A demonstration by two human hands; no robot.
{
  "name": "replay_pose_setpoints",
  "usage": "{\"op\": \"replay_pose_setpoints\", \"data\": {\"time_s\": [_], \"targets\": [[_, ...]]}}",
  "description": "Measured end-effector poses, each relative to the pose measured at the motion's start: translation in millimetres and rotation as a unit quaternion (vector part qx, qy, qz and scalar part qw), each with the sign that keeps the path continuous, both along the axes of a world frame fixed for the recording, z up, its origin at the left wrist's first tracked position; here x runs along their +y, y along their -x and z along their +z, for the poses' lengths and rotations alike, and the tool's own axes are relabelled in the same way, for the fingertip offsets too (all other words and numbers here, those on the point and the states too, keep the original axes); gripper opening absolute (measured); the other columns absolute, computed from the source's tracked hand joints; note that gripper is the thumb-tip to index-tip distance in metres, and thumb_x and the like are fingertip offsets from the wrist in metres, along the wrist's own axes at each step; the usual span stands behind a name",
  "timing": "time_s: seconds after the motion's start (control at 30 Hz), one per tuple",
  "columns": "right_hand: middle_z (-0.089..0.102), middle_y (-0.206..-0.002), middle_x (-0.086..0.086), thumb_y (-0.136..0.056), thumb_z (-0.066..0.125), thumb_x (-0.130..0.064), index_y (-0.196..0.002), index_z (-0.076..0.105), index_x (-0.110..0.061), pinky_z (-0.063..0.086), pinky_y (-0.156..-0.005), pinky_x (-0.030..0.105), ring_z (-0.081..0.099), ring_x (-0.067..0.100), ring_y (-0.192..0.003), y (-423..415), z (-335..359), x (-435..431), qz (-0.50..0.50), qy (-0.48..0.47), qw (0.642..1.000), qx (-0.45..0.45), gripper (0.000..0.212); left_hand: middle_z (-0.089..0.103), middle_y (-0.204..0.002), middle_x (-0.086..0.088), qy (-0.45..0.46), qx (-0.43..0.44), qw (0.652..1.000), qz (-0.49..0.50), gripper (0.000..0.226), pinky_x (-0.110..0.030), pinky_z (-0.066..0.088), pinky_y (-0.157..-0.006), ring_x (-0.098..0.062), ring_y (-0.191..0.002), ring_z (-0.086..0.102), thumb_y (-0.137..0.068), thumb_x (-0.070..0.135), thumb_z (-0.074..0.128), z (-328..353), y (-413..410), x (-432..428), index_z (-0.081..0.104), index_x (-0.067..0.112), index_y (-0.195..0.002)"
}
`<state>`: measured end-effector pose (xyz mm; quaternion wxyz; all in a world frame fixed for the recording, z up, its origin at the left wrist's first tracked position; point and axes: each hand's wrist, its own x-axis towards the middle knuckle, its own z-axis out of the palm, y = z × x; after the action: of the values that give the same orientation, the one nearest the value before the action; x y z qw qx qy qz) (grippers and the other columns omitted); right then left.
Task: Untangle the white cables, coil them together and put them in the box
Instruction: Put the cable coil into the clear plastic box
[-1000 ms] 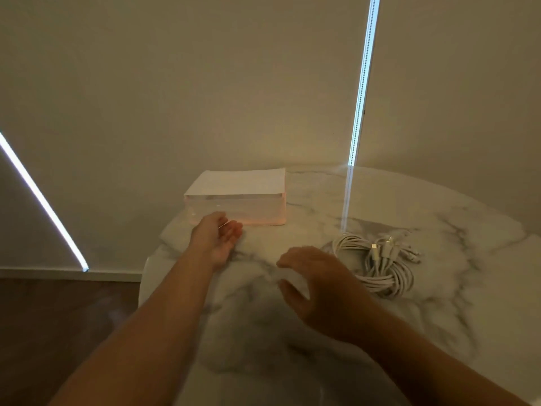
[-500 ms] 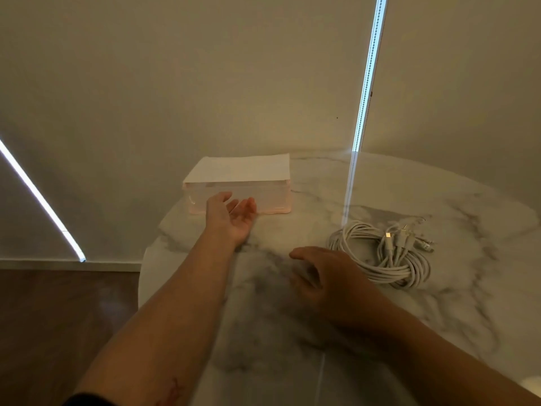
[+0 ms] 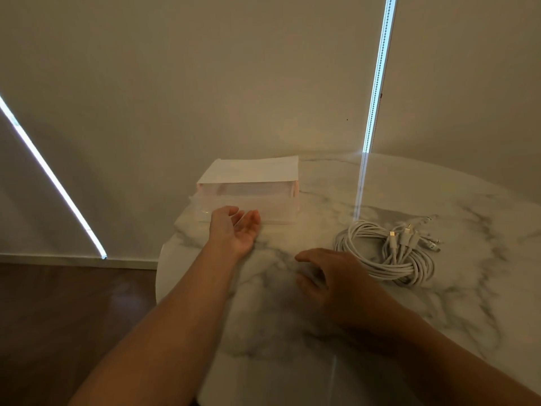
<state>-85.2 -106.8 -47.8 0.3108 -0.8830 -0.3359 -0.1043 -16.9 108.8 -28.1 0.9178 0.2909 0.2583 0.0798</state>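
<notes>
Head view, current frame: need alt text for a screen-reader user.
Two empty hands over a marble table: the left hand, palm up, just in front of a translucent box with a white top; the right hand, fingers spread, beside a bundle of white cables. The cables lie on the table, outside the box.

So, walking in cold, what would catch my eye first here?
Probably the bundle of white cables on the right of the marble table, plugs lying on top. Then two bare hands, both holding nothing: the left hand open just in front of the translucent box, the right hand beside the cables.
</notes>
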Motion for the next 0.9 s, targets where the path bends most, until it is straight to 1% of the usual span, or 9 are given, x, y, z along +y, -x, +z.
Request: {"op": "replay_pose_setpoints", "data": {"time_s": [0.13, 0.43, 0.53, 0.63, 0.8, 0.9], "targets": [[0.071, -0.11, 0.002, -0.087, 0.057, -0.037, -0.116, 0.069, -0.012, 0.049, -0.09, 0.028, 0.066, 0.018, -0.099, 3.1, 0.7, 0.6, 0.005, -0.003, 1.0, -0.008, 0.04, 0.052, -0.097, -0.02, -0.014, 0.005, 1.0, -0.006, 0.007, -0.032, 0.058, -0.051, -0.03, -0.076, 0.057, -0.09, 0.005, 0.046, 0.5, 14.1, -2.7, 0.049, 0.0, -0.093], [0.073, -0.109, 0.006, -0.084, 0.057, -0.035, -0.114, 0.07, -0.008, 0.051, -0.09, 0.032, 0.068, 0.023, -0.099, 7.5, 4.0, -1.2, 0.008, 0.0, 1.0, -0.007, 0.043, 0.053, -0.097, -0.021, -0.015, 0.01, 1.0, -0.005, 0.007, -0.034, 0.059, -0.053, -0.03, -0.078, 0.058, -0.091, 0.005, 0.046, 4.7, 33.2, -10.7, 0.049, -0.001, -0.094], [0.073, -0.107, 0.007, -0.083, 0.058, -0.034, -0.113, 0.071, -0.007, 0.049, -0.088, 0.031, 0.068, 0.024, -0.097, 8.3, 4.6, -2.0, 0.007, -0.001, 1.0, -0.008, 0.042, 0.053, -0.097, -0.022, -0.013, 0.012, 1.0, -0.005, 0.008, -0.036, 0.059, -0.055, -0.031, -0.077, 0.059, -0.091, 0.004, 0.047, 4.4, 38.1, -14.0, 0.049, -0.002, -0.095], [0.074, -0.104, 0.009, -0.084, 0.059, -0.031, -0.112, 0.071, -0.004, 0.047, -0.084, 0.026, 0.069, 0.024, -0.093, 8.7, 4.7, -2.7, 0.016, 0.011, 1.0, -0.017, 0.041, 0.053, -0.099, -0.023, -0.01, 0.01, 1.0, -0.002, 0.009, -0.036, 0.059, -0.056, -0.032, -0.079, 0.059, -0.091, 0.004, 0.048, 3.0, 43.3, -16.2, 0.049, -0.002, -0.098], [0.072, -0.111, 0.008, -0.084, 0.055, -0.035, -0.118, 0.069, -0.006, 0.049, -0.09, 0.03, 0.067, 0.023, -0.099, 10.0, 7.0, -3.0, 0.021, 0.002, 1.0, -0.008, 0.046, 0.054, -0.097, -0.022, -0.012, 0.013, 1.0, 0.007, 0.01, -0.034, 0.059, -0.058, -0.031, -0.079, 0.059, -0.091, 0.005, 0.049, 3.3, 51.1, -15.7, 0.05, -0.001, -0.099], [0.072, -0.113, 0.005, -0.084, 0.054, -0.038, -0.119, 0.069, -0.009, 0.047, -0.091, 0.028, 0.066, 0.02, -0.101, 10.9, 8.3, -2.9, 0.018, -0.003, 1.0, 0.001, 0.048, 0.054, -0.096, -0.021, -0.014, 0.013, 1.0, 0.009, 0.008, -0.034, 0.06, -0.058, -0.031, -0.077, 0.06, -0.091, 0.004, 0.049, 3.5, 55.4, -14.8, 0.05, -0.001, -0.097]]}}
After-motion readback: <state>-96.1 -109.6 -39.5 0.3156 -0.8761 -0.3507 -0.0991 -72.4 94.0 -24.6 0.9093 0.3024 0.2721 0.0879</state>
